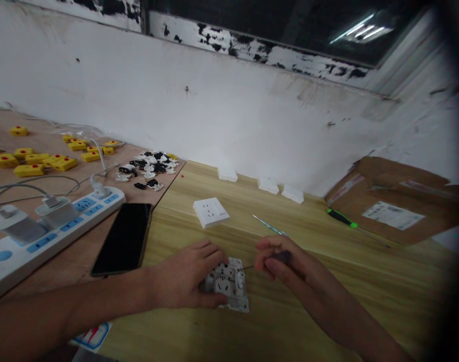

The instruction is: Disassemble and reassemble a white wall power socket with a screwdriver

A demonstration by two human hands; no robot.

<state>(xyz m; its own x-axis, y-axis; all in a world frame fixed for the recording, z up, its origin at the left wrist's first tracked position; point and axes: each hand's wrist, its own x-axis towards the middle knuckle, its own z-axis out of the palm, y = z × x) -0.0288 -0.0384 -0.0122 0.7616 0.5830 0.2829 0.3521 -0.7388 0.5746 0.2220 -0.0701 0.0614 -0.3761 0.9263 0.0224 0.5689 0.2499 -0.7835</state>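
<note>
A white socket plate (237, 296) with its inner parts showing lies on the wooden table. My left hand (189, 276) grips its left side, thumb at the lower edge and fingers at the upper one. In my right hand (278, 261) is a screwdriver with a dark handle (282, 257), its thin shaft pointing left to the plate's upper right part. Whether the tip touches a screw is too small to tell. Behind my hands lies a finished-looking white socket (210, 211), and a thin light-blue screwdriver (269, 225) rests just beyond my right hand.
To the left are a phone (123, 239), a white power strip (76, 226) with chargers, black and white small parts (154, 166) and several yellow blocks (35, 158). White pieces (268, 185) line the wall. A green-black screwdriver (340, 218) lies by a cardboard box (395, 196).
</note>
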